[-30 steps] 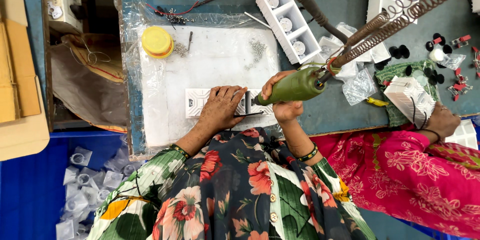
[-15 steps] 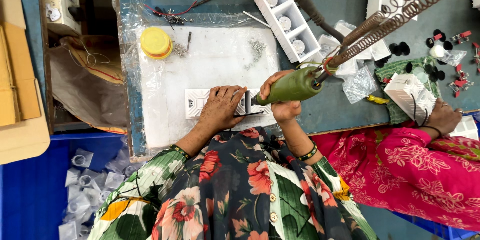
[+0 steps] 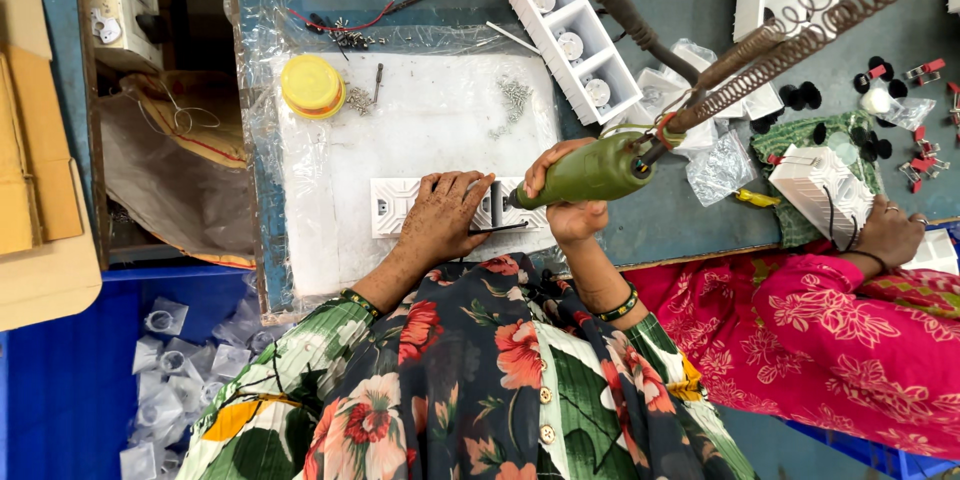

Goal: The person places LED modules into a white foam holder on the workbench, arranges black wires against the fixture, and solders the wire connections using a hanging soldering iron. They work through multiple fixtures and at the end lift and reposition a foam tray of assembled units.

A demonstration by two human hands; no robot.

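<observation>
A long white socket plate (image 3: 392,206) lies on the white work mat (image 3: 420,130). My left hand (image 3: 441,216) presses flat on the plate's middle, fingers spread. My right hand (image 3: 568,202) grips a green electric screwdriver (image 3: 592,173), whose tip points down at the plate just right of my left fingers. A coiled spring cable (image 3: 820,25) runs from the screwdriver's rear up to the right. Small screws (image 3: 513,98) lie scattered on the mat above the plate.
A yellow lid (image 3: 312,85) sits at the mat's upper left. A white tray of socket parts (image 3: 573,35) lies above the screwdriver. At right, another person in pink holds a white part (image 3: 820,185). Cardboard (image 3: 35,170) and a bin of bagged parts (image 3: 170,370) are left.
</observation>
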